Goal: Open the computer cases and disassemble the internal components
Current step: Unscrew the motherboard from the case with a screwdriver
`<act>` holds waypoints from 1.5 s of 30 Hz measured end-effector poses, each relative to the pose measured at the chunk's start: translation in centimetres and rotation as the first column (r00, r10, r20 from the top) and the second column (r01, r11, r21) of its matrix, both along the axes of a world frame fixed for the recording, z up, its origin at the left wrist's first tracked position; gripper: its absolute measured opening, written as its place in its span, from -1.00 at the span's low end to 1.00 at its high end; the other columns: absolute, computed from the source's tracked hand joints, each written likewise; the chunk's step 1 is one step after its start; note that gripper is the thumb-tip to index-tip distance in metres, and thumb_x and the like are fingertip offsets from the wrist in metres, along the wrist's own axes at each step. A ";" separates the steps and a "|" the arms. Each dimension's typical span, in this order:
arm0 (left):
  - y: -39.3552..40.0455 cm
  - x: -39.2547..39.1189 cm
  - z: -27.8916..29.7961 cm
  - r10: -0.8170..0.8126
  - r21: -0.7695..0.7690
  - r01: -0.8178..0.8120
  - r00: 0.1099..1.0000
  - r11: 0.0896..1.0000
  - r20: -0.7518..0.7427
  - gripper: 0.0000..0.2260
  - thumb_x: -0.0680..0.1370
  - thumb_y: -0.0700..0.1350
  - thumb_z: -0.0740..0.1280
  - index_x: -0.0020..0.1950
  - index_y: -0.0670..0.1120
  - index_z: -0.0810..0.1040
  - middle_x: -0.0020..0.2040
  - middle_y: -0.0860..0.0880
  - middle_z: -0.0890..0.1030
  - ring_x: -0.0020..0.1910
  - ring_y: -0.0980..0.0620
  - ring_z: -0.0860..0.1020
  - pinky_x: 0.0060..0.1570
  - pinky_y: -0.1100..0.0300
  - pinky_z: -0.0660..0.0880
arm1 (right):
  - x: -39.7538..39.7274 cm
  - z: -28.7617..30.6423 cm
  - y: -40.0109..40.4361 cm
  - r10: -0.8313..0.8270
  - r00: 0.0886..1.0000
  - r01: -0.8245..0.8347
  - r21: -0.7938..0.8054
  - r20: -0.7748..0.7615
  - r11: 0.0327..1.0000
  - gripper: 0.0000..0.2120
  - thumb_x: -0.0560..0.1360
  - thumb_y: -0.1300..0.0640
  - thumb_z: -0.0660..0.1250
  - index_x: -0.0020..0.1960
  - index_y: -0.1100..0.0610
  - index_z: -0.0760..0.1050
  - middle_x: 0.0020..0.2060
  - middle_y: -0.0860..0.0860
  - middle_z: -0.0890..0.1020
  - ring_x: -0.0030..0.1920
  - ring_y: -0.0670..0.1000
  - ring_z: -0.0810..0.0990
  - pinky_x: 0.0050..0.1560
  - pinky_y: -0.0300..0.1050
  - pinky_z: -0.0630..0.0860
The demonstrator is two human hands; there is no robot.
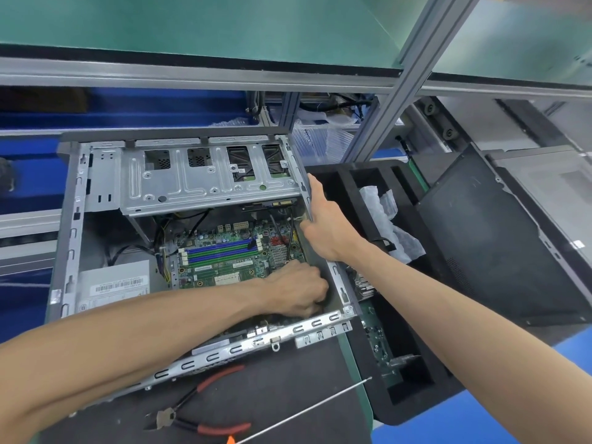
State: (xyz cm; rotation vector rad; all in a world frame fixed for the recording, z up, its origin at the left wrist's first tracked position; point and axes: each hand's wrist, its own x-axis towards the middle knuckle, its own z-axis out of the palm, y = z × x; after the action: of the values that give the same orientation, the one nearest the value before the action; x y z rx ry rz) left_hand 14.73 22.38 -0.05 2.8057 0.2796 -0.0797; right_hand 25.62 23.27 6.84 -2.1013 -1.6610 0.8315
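An open grey computer case (69, 238) lies on its side in front of me. Inside it sits a green motherboard (224, 264) with blue and green memory slots, under a silver drive cage (205, 174). My left hand (298, 290) reaches down into the case's near right corner with its fingers curled; what they hold is hidden. My right hand (326, 225) grips the case's right wall, thumb along the top edge and fingers inside. A silver power supply (115, 283) fills the case's left side.
Red-handled cutters (198, 411) and a long thin metal rod (307, 408) lie on the black mat before the case. To the right stands a black foam tray (423, 398) with circuit boards and plastic bags; a black side panel (499, 238) leans beyond it. A shelf frame post (394, 97) rises behind.
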 end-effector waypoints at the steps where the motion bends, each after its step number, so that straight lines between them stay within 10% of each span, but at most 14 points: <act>1: 0.2 0.0 -0.1 0.024 -0.020 -0.024 1.000 1.000 -0.006 -0.57 0.47 -0.15 0.38 -0.48 -0.07 0.20 -0.56 0.05 0.26 -0.54 0.01 0.33 -0.36 0.18 0.36 | 0.0 0.0 0.0 -0.001 1.000 0.001 0.002 0.004 1.000 -0.15 0.55 0.31 0.21 0.64 0.10 -0.26 -0.19 0.15 0.66 -0.26 0.13 0.64 -0.21 0.08 0.60; 18: -0.8 0.8 0.8 -0.033 0.016 0.033 0.999 0.999 -0.013 -0.64 0.46 -0.30 0.32 -0.46 -0.10 0.26 -0.53 0.00 0.31 -0.52 0.02 0.37 -0.36 0.10 0.45 | 0.2 -0.1 0.1 0.002 1.000 -0.002 0.009 0.023 1.000 -0.15 0.55 0.30 0.21 0.64 0.09 -0.25 -0.33 0.04 0.59 -0.40 0.01 0.56 -0.40 -0.07 0.52; 24: 1.2 -0.5 2.6 0.015 0.077 -0.017 1.000 0.997 0.022 -0.50 0.51 0.21 0.34 -0.46 -0.08 0.31 -0.54 0.07 0.35 -0.53 0.08 0.33 -0.41 0.22 0.28 | 0.0 -0.1 0.0 -0.008 1.000 0.008 0.003 0.027 1.000 -0.15 0.55 0.30 0.22 0.64 0.09 -0.24 -0.18 0.17 0.64 -0.20 0.17 0.64 -0.16 0.11 0.58; 37: 6.0 -7.7 2.9 0.161 0.275 -0.089 0.955 0.957 -0.250 -0.41 0.59 0.32 0.02 -0.33 -0.12 0.48 -0.46 -0.02 0.46 -0.50 0.05 0.42 -0.41 0.18 0.36 | -0.5 0.8 -0.3 -0.009 1.000 0.009 -0.019 0.005 1.000 -0.19 0.61 0.28 0.20 0.64 0.06 -0.27 -0.15 0.18 0.64 -0.22 0.18 0.64 -0.19 0.11 0.61; 41: 6.0 -8.5 2.2 0.366 0.372 -0.254 0.891 0.893 -0.268 -0.61 0.63 0.13 0.16 0.17 -0.16 0.53 -0.18 -0.10 0.61 -0.34 -0.08 0.52 -0.41 0.13 0.33 | -0.6 1.1 -0.5 -0.007 1.000 0.007 -0.028 0.000 1.000 -0.20 0.62 0.27 0.19 0.64 0.07 -0.28 -0.16 0.21 0.65 -0.22 0.22 0.65 -0.20 0.12 0.61; 45: 4.9 -8.3 2.7 0.210 0.379 -0.166 0.974 0.911 -0.080 -0.88 0.56 -0.26 0.32 0.07 -0.21 0.47 -0.33 -0.03 0.42 -0.44 -0.01 0.36 -0.43 0.16 0.33 | -0.7 1.3 -0.5 -0.012 1.000 0.012 -0.037 0.003 0.999 -0.19 0.62 0.28 0.19 0.64 0.06 -0.28 -0.17 0.20 0.66 -0.18 0.23 0.67 -0.16 0.18 0.61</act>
State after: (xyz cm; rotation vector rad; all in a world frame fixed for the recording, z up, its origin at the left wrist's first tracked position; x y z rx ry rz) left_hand 6.46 27.28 2.69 3.1334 0.6571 -0.1660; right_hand 24.93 22.73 8.17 -2.1358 -1.6446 0.8625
